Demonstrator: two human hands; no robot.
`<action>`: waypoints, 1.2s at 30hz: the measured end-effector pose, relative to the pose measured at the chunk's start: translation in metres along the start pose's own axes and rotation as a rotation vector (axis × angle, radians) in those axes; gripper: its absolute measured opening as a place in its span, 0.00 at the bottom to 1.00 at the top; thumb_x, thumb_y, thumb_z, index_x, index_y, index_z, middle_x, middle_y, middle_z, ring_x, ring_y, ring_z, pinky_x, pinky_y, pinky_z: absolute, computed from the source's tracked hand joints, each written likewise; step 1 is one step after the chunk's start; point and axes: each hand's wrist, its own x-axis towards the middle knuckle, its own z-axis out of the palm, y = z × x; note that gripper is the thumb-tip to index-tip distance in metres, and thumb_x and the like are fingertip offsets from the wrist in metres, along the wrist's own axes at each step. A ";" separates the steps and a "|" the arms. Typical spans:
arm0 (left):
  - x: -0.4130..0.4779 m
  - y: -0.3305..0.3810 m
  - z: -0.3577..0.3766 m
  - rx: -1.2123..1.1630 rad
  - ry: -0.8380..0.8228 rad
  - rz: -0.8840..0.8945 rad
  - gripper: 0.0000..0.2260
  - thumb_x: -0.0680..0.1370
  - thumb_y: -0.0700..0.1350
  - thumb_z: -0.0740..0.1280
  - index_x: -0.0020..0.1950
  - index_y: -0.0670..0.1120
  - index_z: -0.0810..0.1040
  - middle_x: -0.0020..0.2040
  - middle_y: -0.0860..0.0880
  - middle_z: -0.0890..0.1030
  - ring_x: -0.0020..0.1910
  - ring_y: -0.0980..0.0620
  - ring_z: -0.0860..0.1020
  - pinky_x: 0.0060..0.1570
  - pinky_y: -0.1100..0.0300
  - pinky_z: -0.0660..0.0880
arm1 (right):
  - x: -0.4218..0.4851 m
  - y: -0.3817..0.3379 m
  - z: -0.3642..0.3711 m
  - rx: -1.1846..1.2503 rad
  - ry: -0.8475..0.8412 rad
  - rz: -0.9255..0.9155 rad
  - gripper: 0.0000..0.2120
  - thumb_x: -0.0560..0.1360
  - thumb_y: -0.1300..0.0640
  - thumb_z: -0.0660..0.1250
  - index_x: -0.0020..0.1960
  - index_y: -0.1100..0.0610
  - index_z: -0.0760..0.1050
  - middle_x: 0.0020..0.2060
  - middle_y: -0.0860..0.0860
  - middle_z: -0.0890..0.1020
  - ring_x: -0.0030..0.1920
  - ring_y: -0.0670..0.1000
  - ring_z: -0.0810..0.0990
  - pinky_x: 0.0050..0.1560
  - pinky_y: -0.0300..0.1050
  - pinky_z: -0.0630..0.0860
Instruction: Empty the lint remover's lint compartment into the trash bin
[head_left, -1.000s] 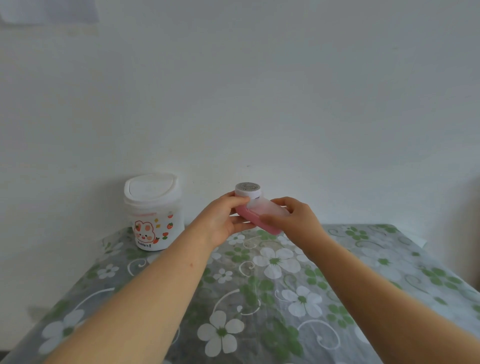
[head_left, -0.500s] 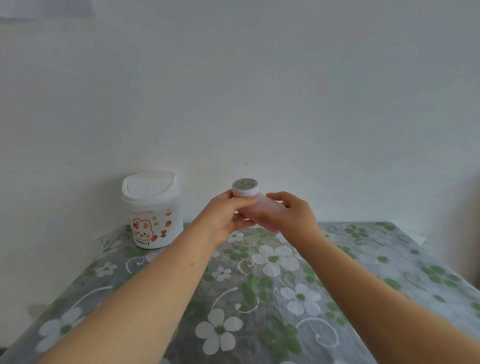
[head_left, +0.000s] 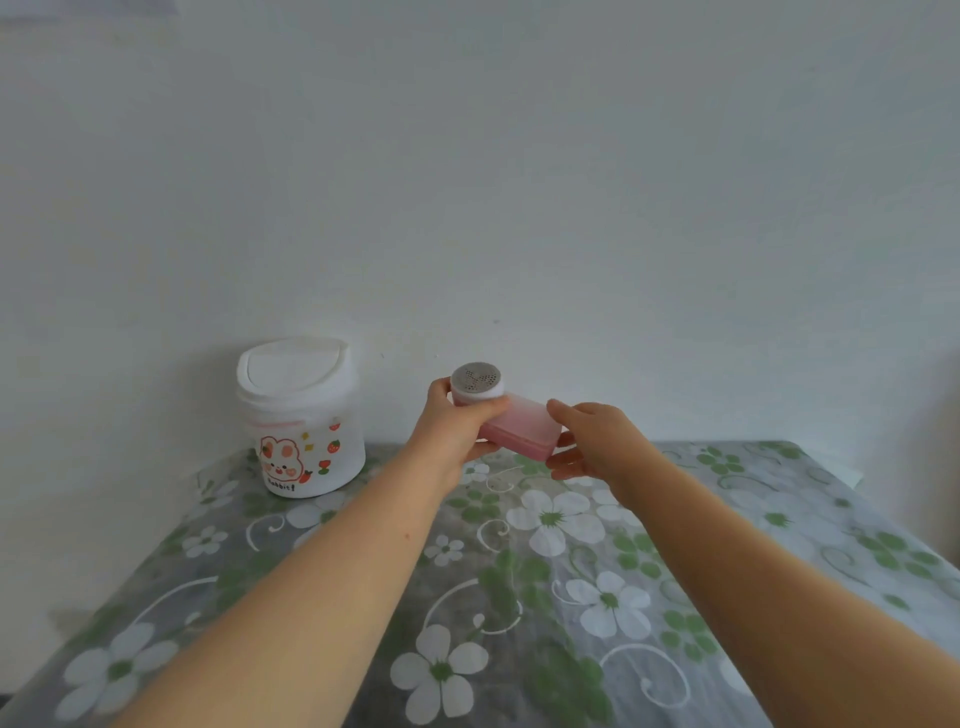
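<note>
I hold a pink lint remover (head_left: 519, 430) in the air above the far middle of the table. Its round metal mesh head (head_left: 475, 378) faces up and towards me. My left hand (head_left: 454, 428) grips the body just under the head. My right hand (head_left: 592, 441) is at the pink body's right end, fingers spread, its fingertips touching or nearly touching that end. A small white trash bin (head_left: 301, 415) with a swing lid and a rabbit print stands to the left, by the wall, lid closed.
The table (head_left: 519, 597) carries a grey cloth with white and green flowers. A white wall rises right behind it. The table's right corner (head_left: 841, 467) lies at the far right.
My right hand has slid off the pink body to its right end and opened its fingers. The lint remover has tilted so the mesh head shows more.
</note>
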 end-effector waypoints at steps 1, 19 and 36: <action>0.002 -0.003 0.002 0.059 0.003 0.004 0.30 0.70 0.42 0.76 0.68 0.48 0.66 0.60 0.45 0.75 0.55 0.45 0.79 0.50 0.46 0.81 | 0.004 0.003 0.000 -0.004 0.009 0.009 0.17 0.81 0.51 0.63 0.59 0.64 0.76 0.48 0.60 0.82 0.35 0.56 0.83 0.41 0.50 0.84; 0.039 -0.045 0.001 0.507 0.014 -0.018 0.10 0.77 0.44 0.67 0.57 0.45 0.81 0.50 0.45 0.83 0.43 0.49 0.80 0.34 0.61 0.73 | 0.073 0.032 0.001 -0.229 0.169 -0.043 0.22 0.78 0.64 0.58 0.70 0.52 0.71 0.49 0.55 0.79 0.27 0.48 0.69 0.27 0.40 0.70; 0.044 -0.054 0.002 0.404 0.064 -0.110 0.22 0.76 0.43 0.68 0.69 0.45 0.71 0.58 0.47 0.77 0.54 0.45 0.78 0.53 0.53 0.76 | 0.074 0.039 0.005 -0.187 0.146 -0.001 0.23 0.79 0.62 0.61 0.74 0.55 0.66 0.54 0.54 0.75 0.38 0.46 0.74 0.35 0.39 0.70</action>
